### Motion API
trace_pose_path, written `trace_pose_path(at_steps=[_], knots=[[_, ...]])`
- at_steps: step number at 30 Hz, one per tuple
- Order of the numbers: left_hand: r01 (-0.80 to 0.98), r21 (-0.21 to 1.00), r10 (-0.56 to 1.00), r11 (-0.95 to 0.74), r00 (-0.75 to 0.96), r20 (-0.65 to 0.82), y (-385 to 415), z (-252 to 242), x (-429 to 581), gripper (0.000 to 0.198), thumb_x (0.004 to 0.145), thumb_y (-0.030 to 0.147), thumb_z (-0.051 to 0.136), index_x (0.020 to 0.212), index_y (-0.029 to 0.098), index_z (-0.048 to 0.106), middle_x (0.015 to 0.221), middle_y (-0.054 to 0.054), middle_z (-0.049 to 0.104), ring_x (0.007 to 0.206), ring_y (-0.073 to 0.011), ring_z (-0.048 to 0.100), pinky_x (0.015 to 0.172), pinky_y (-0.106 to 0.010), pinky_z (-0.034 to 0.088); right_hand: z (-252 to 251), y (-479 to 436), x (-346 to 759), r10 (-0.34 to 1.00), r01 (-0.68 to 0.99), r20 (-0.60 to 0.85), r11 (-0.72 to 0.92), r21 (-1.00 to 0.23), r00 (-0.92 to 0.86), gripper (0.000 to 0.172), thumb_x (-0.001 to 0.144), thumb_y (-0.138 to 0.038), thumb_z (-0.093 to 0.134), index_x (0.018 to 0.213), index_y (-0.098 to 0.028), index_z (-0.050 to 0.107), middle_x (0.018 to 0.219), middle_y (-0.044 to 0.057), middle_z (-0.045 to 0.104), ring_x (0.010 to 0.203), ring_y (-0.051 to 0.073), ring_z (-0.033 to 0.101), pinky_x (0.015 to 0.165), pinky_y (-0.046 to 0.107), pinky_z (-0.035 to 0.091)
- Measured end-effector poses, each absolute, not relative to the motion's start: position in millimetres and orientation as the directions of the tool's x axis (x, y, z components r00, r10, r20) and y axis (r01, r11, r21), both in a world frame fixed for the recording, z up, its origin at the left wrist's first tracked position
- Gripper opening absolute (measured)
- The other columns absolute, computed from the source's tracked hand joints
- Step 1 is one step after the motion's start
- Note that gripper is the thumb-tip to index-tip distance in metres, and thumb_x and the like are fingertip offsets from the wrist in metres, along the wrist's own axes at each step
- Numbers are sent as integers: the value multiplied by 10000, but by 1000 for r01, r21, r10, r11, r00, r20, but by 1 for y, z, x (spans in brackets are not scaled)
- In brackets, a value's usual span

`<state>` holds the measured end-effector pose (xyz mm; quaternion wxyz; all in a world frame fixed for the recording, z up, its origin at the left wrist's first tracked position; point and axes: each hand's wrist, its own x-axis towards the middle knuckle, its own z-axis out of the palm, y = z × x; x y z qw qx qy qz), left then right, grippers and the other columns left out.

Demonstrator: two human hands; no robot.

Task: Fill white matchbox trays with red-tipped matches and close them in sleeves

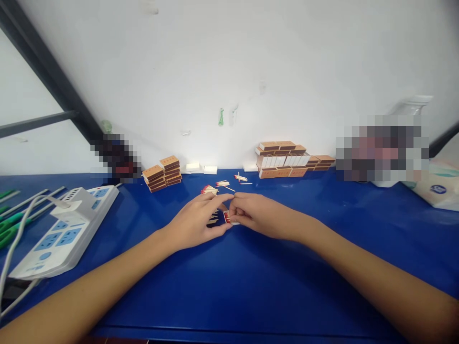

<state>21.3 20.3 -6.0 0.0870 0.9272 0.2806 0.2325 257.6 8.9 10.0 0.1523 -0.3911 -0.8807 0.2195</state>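
Between my hands, on the blue table, sits a small white matchbox tray [226, 217] with red-tipped matches in it. My left hand [196, 220] curves around the tray's left side, its thumb at the near edge and its fingers reaching behind. Over the tray's right part, my right hand [263, 215] has its fingers curled and pressed together; what they pinch is hidden. Loose matches [213, 218] show under my left palm. Just beyond the hands lie a bunch of matches [209, 189] and two smaller groups, one of them a little pile [240, 177].
Stacked matchboxes stand at the wall, a smaller stack [163, 174] on the left and a larger one [282, 160] on the right. White trays [192, 167] lie between them. A power strip [68, 234] with cables and green-handled tools [10, 229] occupy the left; a tissue pack [439, 184] the right.
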Motion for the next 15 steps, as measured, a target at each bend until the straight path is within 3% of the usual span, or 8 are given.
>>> trace_pose_path(at_steps=[10,15], knots=[[479,294,561,-827,732,386,20,-5,22,586,951,358,701,1471,264,446,1174,-43,755,1199,-273,665,1051,-490,540,10,9,260,756,662,115,627,-411,-644,137,1005,-249,589,940,-189,693,988,54,661,790,149,586,723,292,427],[491,300,574,-818,725,379,20,-6,21,602,948,366,702,1480,257,443,1198,-49,749,1213,-274,656,1053,-492,541,12,13,261,754,646,166,637,-421,-636,101,975,-193,598,906,-187,671,915,30,643,756,133,548,688,273,394]])
